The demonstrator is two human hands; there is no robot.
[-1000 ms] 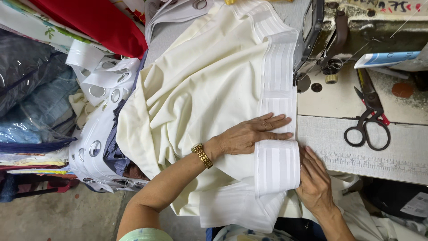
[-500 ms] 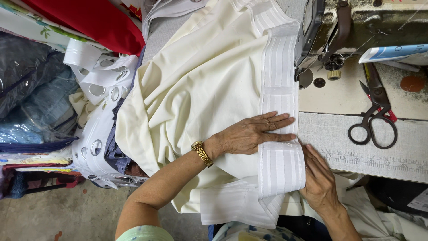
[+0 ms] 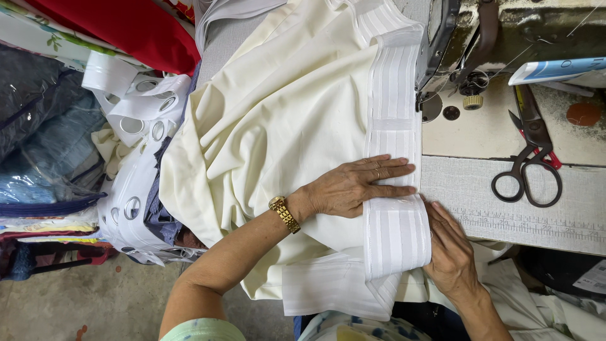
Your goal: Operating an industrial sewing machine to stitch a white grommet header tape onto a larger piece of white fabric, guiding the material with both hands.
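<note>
Cream fabric [image 3: 284, 126] with white pleating tape [image 3: 394, 145] lies on the grey table [image 3: 505, 202] beside the sewing machine [image 3: 454, 38]. The left hand [image 3: 353, 186] presses flat, fingers spread, on the tape; the right hand [image 3: 451, 252] pinches its edge. Scissors [image 3: 530, 158] rest right of the machine.

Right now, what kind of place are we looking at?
Most likely a sewing or curtain-making workshop. A sewing machine stands over the cream fabric edged with white pleating tape, scissors lie on the table, and eyelet tape is piled nearby.
</note>
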